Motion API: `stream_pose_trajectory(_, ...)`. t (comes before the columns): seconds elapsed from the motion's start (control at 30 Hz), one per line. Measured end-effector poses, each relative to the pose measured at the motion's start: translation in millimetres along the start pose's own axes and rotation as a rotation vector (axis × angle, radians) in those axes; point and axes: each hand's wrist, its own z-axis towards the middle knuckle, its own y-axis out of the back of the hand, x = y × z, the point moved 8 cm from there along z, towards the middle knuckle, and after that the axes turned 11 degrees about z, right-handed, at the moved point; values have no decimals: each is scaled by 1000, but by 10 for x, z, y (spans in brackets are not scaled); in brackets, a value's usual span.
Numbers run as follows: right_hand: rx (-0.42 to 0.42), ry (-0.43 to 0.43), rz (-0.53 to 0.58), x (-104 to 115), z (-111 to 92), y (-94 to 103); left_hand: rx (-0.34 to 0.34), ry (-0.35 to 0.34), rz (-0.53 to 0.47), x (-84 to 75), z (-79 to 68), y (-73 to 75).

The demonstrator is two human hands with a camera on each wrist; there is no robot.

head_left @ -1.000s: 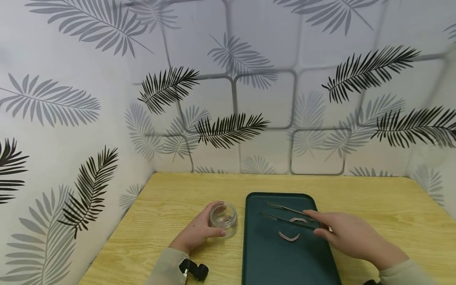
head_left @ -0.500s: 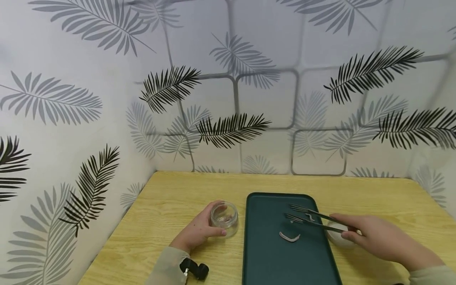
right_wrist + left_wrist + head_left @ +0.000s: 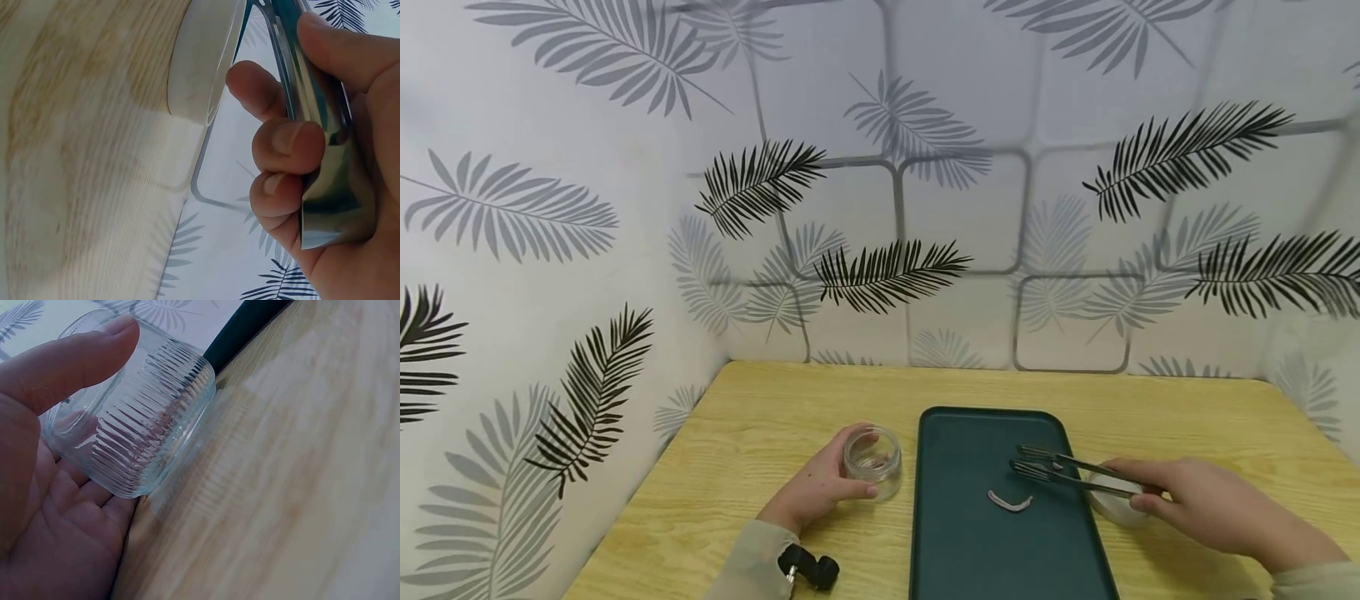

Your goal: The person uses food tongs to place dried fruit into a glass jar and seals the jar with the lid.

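My left hand (image 3: 820, 485) holds a small clear glass jar (image 3: 882, 482) upright on the table. Ribbed sides show in the left wrist view, where the thumb lies along the jar (image 3: 156, 419) and something pinkish-brown shows through the glass. In my right hand (image 3: 1210, 508) is a pair of metal tongs (image 3: 1097, 485) with fork-like ends, spread slightly apart over the dark green tray (image 3: 1000, 558). A small pale piece (image 3: 1057, 467) shows by the tong ends; whether they touch it is unclear. One curved pinkish strip (image 3: 1010, 502) lies on the tray in front of them.
A round white container (image 3: 1120, 508) stands at the tray's right edge, partly under the tongs and right hand. The wooden table (image 3: 820, 400) meets a leaf-patterned wall covering (image 3: 955, 325) at the back. A black strap device (image 3: 808, 568) sits on the left wrist.
My right hand and the tongs have moved right across the tray, bringing the white container into sight. The tong ends have drawn a little closer together. The left hand and jar stay put.
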Motion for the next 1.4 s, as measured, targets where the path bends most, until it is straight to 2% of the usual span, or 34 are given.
stream_pose_trajectory(0.23,5,24,-3,5,13,-34,4,3,0,-18,-16,1)
stream_pose_trajectory(0.37,-46,51,-81,34,17,-10,3,3,-1,-36,-21,3)
stream_pose_trajectory(0.63,-102,92,-122,113,37,0,-9,3,14,-23,-9,24)
stream_pose_trajectory(0.8,-116,82,-120,130,49,20,-4,2,26,-13,-6,20)
stream_pose_trajectory(0.9,-107,58,-81,148,69,18,-4,5,30,-6,-9,17)
stream_pose_trajectory(1.13,-109,48,-26,382,147,20,-4,2,37,-17,-3,18)
stream_pose_trajectory(1.4,-107,144,-6,851,342,-11,-3,-3,22,-20,-11,4)
